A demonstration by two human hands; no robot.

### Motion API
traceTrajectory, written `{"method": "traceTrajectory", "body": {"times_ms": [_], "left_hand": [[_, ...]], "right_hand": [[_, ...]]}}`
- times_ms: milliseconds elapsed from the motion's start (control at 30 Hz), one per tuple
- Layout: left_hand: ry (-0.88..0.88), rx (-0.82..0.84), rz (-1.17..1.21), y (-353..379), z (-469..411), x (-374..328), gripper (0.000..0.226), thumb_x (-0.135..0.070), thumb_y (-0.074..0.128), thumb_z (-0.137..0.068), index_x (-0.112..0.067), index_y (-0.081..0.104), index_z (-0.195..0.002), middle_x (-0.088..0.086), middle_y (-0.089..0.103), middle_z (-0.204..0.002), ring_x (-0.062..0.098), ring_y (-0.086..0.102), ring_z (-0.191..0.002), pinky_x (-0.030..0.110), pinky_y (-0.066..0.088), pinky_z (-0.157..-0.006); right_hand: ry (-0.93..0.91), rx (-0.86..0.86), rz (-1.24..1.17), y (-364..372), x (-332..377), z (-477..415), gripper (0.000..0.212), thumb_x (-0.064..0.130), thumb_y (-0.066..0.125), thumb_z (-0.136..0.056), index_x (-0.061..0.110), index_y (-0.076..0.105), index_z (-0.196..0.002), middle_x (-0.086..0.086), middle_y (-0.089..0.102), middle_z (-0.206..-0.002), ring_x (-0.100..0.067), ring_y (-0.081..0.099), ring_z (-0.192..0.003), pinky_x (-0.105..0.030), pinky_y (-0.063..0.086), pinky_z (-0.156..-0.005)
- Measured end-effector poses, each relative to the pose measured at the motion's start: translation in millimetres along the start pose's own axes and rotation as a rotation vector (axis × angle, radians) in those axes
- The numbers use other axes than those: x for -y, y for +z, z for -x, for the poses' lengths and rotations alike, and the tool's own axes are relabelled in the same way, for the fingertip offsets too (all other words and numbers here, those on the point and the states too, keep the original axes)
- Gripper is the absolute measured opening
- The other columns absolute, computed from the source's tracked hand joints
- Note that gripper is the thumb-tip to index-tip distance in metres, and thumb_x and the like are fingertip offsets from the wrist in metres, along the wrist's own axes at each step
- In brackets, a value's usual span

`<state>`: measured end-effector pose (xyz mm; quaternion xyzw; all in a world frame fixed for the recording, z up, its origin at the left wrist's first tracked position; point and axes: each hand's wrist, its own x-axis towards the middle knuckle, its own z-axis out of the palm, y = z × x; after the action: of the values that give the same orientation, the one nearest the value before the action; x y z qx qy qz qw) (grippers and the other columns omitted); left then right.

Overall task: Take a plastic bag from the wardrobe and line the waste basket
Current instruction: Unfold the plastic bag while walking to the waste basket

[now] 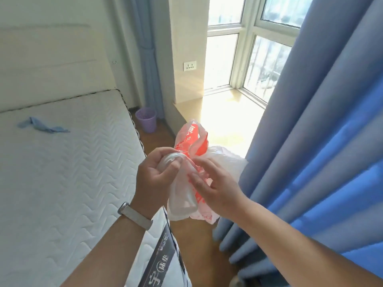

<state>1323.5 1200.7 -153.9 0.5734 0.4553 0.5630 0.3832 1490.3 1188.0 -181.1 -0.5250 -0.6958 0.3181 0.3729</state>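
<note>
— Where is the plastic bag (187, 160)?

— Up in the air between both hands, over the strip of wooden floor (199, 241) past the foot corner of the bed. It is crumpled, thin and translucent white, with orange-red print; its top bunches upward and its lower part hangs below the hands.

— How do the hands hold it?

— The left hand (154, 179) has its fingers (172, 162) curled tight around a gathered fold of the bag. The right hand (215, 188) lies against the bag's other side, fingers (198, 182) nearly straight and only slightly spread, pressing the plastic; whether they pinch it I cannot tell. A pale watch strap (134, 216) sits on the left wrist.

— And the waste basket?

— The purple waste basket (146, 119) stands upright on the floor, well apart from the bag, just beside the far head-end corner of the mattress (62, 183) and near a tied-back curtain.

— Anything else around?

— A blue cloth (42, 125) lies on the quilted mattress toward its head edge. A blue curtain (321, 141) hangs at the right, close to the right forearm, and a window (246, 44) stands beyond a sunlit sill.
</note>
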Motion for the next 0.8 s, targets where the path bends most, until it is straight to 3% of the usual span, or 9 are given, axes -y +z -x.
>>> {"method": "traceTrajectory", "body": {"times_ms": [100, 233, 433, 567, 800], "left_hand": [[-0.008, -0.07, -0.022, 0, -18, 9, 0.009, -0.029, 0.067, -0.077, -0.029, 0.07, -0.085, -0.011, 0.072, -0.082, 0.007, 0.066, -0.076, 0.017, 0.053, -0.065], [-0.024, -0.15, -0.073, 8, -48, 20, 0.015, -0.042, 0.065, -0.073, -0.038, 0.069, -0.086, -0.015, 0.072, -0.082, 0.008, 0.068, -0.078, 0.017, 0.053, -0.065], [-0.059, -0.32, -0.141, 38, -105, 36, 0.015, -0.039, 0.066, -0.074, -0.033, 0.07, -0.088, -0.007, 0.072, -0.086, 0.013, 0.069, -0.081, 0.024, 0.055, -0.068], [-0.067, -0.36, -0.15, 69, -142, 43, 0.011, -0.036, 0.068, -0.076, -0.032, 0.07, -0.087, -0.011, 0.072, -0.085, 0.01, 0.069, -0.082, 0.018, 0.053, -0.067], [-0.096, -0.375, -0.135, 101, -190, 54, 0.015, -0.035, 0.067, -0.075, -0.029, 0.07, -0.088, -0.008, 0.072, -0.087, 0.015, 0.069, -0.083, 0.027, 0.055, -0.07]], "right_hand": [[-0.044, 0.057, -0.004, 3, -11, -32, 0.04, 0.058, 0.047, -0.093, 0.043, 0.049, -0.129, 0.019, 0.055, -0.124, -0.005, 0.057, -0.109, -0.039, 0.055, -0.091], [-0.091, 0.106, -0.045, 2, -28, -83, 0.042, 0.056, 0.049, -0.092, 0.036, 0.053, -0.129, 0.014, 0.057, -0.122, -0.003, 0.056, -0.108, -0.038, 0.051, -0.094], [-0.146, 0.234, -0.081, -20, -57, -158, 0.038, 0.05, 0.052, -0.094, 0.036, 0.053, -0.13, 0.015, 0.056, -0.124, 0.0, 0.053, -0.109, -0.034, 0.048, -0.097], [-0.195, 0.25, -0.074, -45, -81, -201, 0.037, 0.049, 0.052, -0.093, 0.036, 0.055, -0.127, 0.013, 0.058, -0.121, -0.002, 0.054, -0.107, -0.03, 0.048, -0.093], [-0.198, 0.242, -0.067, -76, -106, -247, 0.034, 0.047, 0.053, -0.094, 0.037, 0.055, -0.127, 0.015, 0.057, -0.121, 0.001, 0.054, -0.104, -0.027, 0.048, -0.09]]}}
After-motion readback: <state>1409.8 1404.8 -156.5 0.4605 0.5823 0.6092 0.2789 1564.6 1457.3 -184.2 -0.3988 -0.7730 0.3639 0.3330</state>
